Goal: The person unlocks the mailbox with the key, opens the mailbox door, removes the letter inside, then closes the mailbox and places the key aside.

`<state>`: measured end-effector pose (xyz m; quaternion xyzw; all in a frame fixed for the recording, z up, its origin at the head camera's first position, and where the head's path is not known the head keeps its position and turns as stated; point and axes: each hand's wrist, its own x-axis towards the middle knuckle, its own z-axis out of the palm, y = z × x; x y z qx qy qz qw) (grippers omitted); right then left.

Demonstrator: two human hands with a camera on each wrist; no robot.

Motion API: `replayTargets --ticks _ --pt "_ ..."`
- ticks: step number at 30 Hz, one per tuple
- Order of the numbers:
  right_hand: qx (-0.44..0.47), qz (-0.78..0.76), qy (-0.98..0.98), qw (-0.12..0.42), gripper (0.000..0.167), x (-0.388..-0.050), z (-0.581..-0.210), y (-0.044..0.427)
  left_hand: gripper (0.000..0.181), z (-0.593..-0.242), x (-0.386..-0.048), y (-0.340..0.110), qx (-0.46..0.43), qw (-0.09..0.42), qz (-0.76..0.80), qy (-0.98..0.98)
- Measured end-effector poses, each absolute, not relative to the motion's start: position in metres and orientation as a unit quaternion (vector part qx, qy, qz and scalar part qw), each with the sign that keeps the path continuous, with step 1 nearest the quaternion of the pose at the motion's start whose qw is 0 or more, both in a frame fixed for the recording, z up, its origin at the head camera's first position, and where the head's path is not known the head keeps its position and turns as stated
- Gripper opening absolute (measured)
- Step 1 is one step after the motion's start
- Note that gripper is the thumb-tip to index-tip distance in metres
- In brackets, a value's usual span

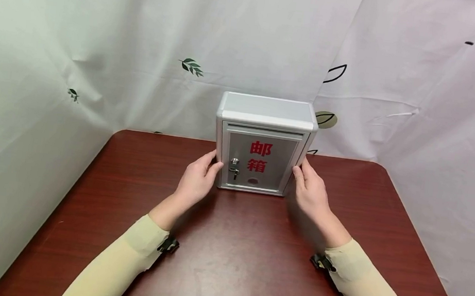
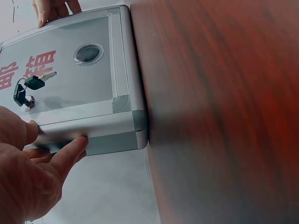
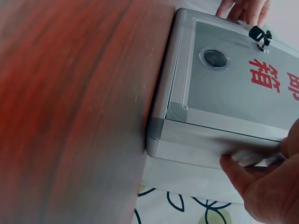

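Observation:
A silver-grey metal mailbox (image 1: 277,162) with red characters on its door stands upright on the table. My left hand (image 1: 199,177) holds its left side, thumb near the front edge and fingers along the side. On the opposite side my right hand (image 1: 311,188) holds it the same way. From the lock at the door's left hang keys (image 2: 35,83) with black heads, one of them pointing away from the lock. Low on the door is a small round window (image 3: 215,59). The mailbox's back is hidden.
The dark red wooden table (image 1: 225,254) has rounded far corners. Behind and on both sides hangs a white curtain (image 1: 153,36) with leaf prints, close to the table's far edge. A dark device (image 1: 168,245) is strapped at each wrist.

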<state>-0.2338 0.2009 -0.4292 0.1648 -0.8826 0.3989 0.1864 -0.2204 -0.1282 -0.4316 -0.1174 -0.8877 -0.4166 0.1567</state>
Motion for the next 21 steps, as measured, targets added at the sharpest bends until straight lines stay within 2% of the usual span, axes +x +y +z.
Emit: replayTargets --ticks 5,11,13,21 --pt "0.174 0.390 -0.888 0.169 0.051 -0.234 -0.427 0.206 0.047 -0.431 -0.220 -0.129 -0.114 0.156 -0.418 -0.888" --pt "0.159 0.373 -0.903 0.138 0.065 -0.233 -0.421 0.214 0.049 -0.431 -0.219 -0.129 -0.109 0.146 -0.422 -0.888" --pt "0.149 0.373 -0.902 0.159 0.064 -0.232 -0.418 0.215 0.049 -0.431 -0.219 -0.129 -0.108 0.145 -0.423 -0.888" --pt "0.134 0.358 -0.878 0.288 0.029 -0.225 -0.411 0.213 0.049 -0.431 -0.221 -0.129 -0.102 0.141 -0.429 -0.886"
